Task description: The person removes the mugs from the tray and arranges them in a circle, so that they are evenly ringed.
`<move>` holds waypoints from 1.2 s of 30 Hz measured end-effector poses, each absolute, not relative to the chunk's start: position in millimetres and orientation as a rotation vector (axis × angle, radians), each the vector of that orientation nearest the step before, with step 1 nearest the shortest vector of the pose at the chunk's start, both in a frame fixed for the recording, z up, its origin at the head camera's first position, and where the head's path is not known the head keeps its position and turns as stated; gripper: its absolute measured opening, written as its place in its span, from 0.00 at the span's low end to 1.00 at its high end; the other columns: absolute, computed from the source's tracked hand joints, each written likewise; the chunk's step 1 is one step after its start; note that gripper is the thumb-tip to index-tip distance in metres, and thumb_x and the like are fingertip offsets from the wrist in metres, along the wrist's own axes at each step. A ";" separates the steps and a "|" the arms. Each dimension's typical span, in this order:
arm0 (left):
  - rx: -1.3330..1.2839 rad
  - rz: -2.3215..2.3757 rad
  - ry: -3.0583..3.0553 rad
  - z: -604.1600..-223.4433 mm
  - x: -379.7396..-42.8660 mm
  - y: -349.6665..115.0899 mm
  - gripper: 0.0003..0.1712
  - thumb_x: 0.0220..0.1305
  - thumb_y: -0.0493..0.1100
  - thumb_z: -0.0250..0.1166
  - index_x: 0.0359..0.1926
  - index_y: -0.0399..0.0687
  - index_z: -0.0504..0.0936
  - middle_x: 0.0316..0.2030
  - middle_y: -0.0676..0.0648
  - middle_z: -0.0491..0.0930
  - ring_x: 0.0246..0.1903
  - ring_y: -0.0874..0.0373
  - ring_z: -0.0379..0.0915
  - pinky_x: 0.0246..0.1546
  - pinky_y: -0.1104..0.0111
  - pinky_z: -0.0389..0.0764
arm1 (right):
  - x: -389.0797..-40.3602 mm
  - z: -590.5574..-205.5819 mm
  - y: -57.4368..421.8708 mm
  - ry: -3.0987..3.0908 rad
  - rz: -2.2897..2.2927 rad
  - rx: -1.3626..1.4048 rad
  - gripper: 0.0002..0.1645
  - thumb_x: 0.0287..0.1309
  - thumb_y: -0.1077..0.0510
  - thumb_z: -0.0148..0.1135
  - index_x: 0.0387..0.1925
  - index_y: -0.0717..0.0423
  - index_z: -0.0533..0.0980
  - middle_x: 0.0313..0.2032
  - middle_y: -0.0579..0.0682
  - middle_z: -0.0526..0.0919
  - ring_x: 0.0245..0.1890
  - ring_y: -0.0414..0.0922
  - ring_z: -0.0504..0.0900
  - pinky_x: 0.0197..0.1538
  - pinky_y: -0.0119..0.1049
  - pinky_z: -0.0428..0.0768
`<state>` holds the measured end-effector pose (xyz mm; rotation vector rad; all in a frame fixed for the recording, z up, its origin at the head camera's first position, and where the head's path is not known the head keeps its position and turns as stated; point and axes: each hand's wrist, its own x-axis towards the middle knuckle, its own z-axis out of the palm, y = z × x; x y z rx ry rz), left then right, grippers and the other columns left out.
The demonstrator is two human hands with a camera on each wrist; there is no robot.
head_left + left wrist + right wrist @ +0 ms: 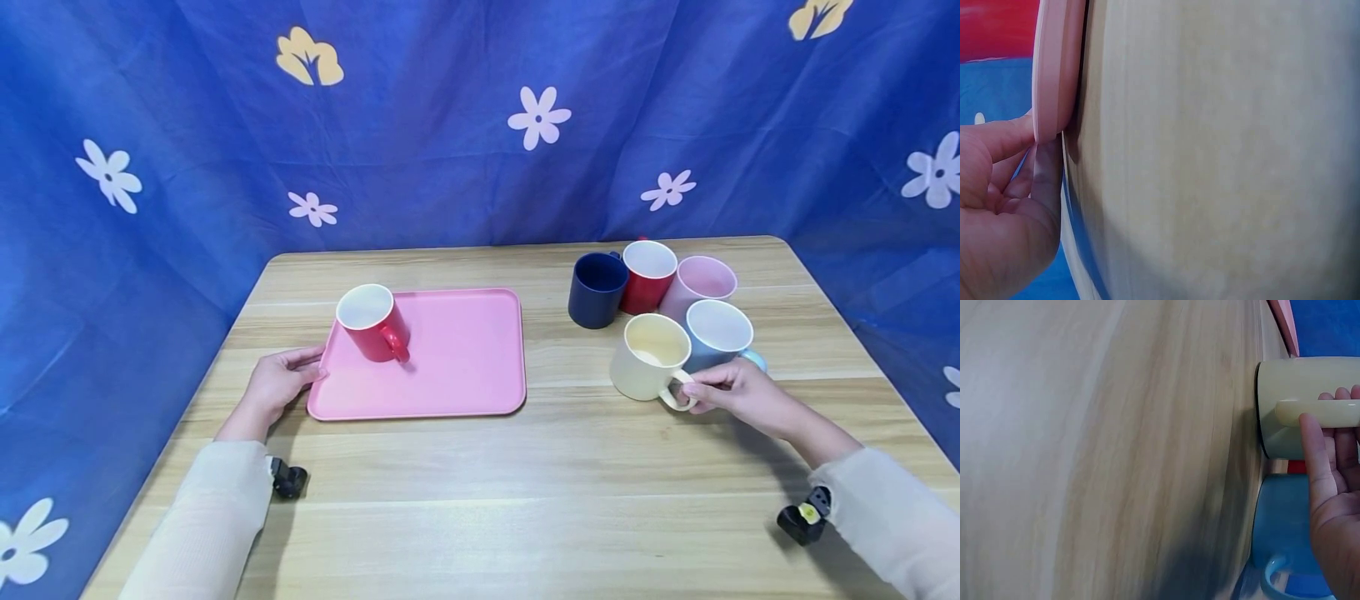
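Note:
At the left, my left hand (281, 385) pinches the left edge of a pink tray (465, 367), the thumb over the rim (1054, 75) and fingers beneath. On the tray's left part stands a red mug (378, 333) with a white inside, its handle toward the front right. Over on the right, my right hand (738, 396) holds the handle of a cream mug (637, 367). That mug stands upright. In the right wrist view the fingers curl through the handle of the cream mug (1279, 437). A light blue mug (1282, 512) is close beside it.
Behind the cream mug stand a navy mug (592, 296), another red mug (645, 287), a pink mug (686, 292) and the light blue mug (720, 337), close together. They share a wooden table (480, 508), with a blue flowered cloth (435, 125) behind it.

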<state>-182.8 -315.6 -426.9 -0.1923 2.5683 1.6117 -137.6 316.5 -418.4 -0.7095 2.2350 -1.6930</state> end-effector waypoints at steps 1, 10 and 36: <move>-0.192 1.611 2.568 -426.8 -182.7 -315.5 0.31 0.63 0.34 0.64 0.63 0.25 0.65 0.56 0.26 0.67 0.40 0.75 0.74 0.42 0.78 0.78 | -137.4 -418.9 317.7 2.231 -1.695 -0.723 0.09 0.62 0.74 0.54 0.40 0.76 0.79 0.33 0.53 0.86 0.34 0.40 0.84 0.36 0.37 0.84; -0.207 1.603 2.566 -426.7 -182.7 -315.3 0.30 0.63 0.34 0.63 0.63 0.25 0.65 0.57 0.27 0.67 0.40 0.75 0.74 0.42 0.78 0.78 | -135.8 -421.6 326.8 2.185 -1.722 -0.798 0.12 0.62 0.76 0.52 0.41 0.70 0.81 0.34 0.53 0.86 0.35 0.40 0.84 0.37 0.36 0.84; -0.223 1.586 2.563 -426.1 -182.6 -314.7 0.31 0.64 0.35 0.63 0.64 0.26 0.64 0.58 0.27 0.67 0.40 0.76 0.73 0.43 0.78 0.78 | -139.0 -412.4 333.9 2.056 -1.626 -0.715 0.13 0.66 0.72 0.49 0.44 0.84 0.72 0.38 0.60 0.84 0.41 0.43 0.83 0.44 0.42 0.83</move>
